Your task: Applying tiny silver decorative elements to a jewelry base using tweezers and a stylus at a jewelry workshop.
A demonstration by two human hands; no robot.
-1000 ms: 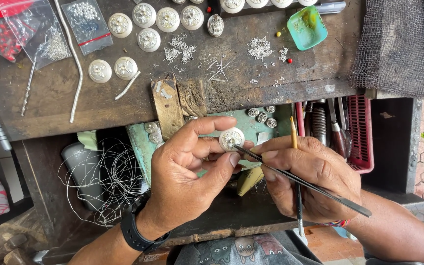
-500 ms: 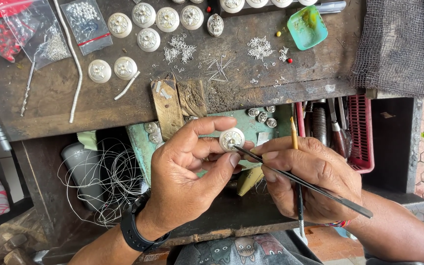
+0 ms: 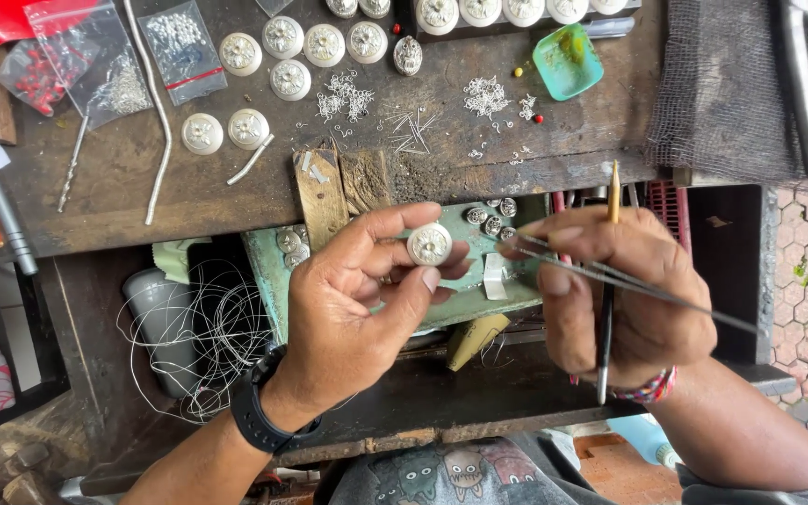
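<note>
Silver is the colour of the small round ornament (image 3: 429,243) pinched in the left hand (image 3: 357,313); the thumb comes up from six o'clock and the curled fingers close over it from eleven, so the domed, patterned face looks up at the camera; the hand is shut snugly on the piece, not spread. At three o'clock of the ornament sits the right hand (image 3: 628,295); its thumb and forefinger are pressed together on a pair of thin tweezers (image 3: 628,281), whose tips point toward nine o'clock and stop just beside the ornament, apart from it; a slim brush (image 3: 607,318) with a wooden end stands upright through the same closed fingers. A black watch (image 3: 259,411) wraps the left wrist; a woven bracelet (image 3: 652,388) circles the right.

Below both hands lies a green tray (image 3: 465,299) holding a few more small silver pieces (image 3: 490,220) at its twelve o'clock edge. On the worn wooden bench (image 3: 236,196) above, at twelve o'clock, rows of finished round ornaments (image 3: 303,47) lie among scattered wire bits (image 3: 404,131); a small teal dish (image 3: 568,61) with yellow smears sits at one o'clock; plastic bags (image 3: 105,56) of beads rest at ten o'clock. A tangle of thin wire (image 3: 203,341) hangs at eight o'clock of the left hand, over a grey pot (image 3: 151,304).
</note>
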